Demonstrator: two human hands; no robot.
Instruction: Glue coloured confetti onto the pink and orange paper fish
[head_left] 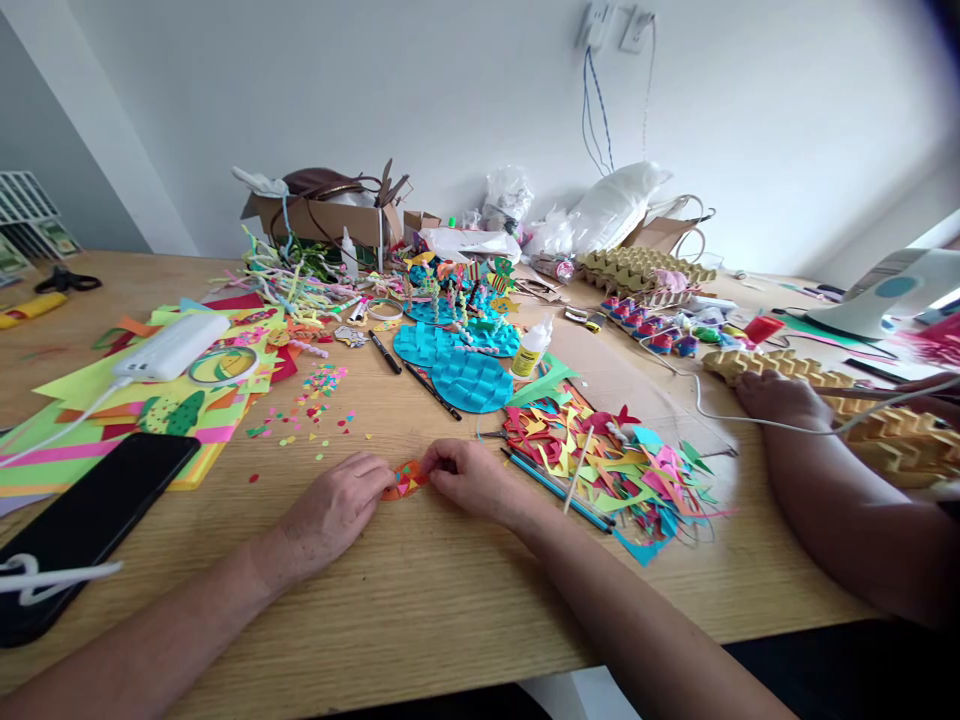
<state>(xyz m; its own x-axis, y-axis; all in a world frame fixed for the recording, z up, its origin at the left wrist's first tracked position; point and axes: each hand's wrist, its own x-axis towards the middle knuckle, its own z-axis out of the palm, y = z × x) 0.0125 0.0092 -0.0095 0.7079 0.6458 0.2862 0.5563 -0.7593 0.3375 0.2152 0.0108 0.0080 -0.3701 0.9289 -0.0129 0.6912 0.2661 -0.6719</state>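
The black phone (97,525) lies left of the orange cutout (406,482), whose ends the left hand (334,508) and right hand (472,480) hold narrowly pinched; light, even pressure should avoid creases.

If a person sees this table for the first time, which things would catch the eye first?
Probably the bright blue paper shapes at the table's middle, with small colourful figures standing behind them. Next, the heap of multicoloured paper scraps to their right, then the small orange piece between the two hands.
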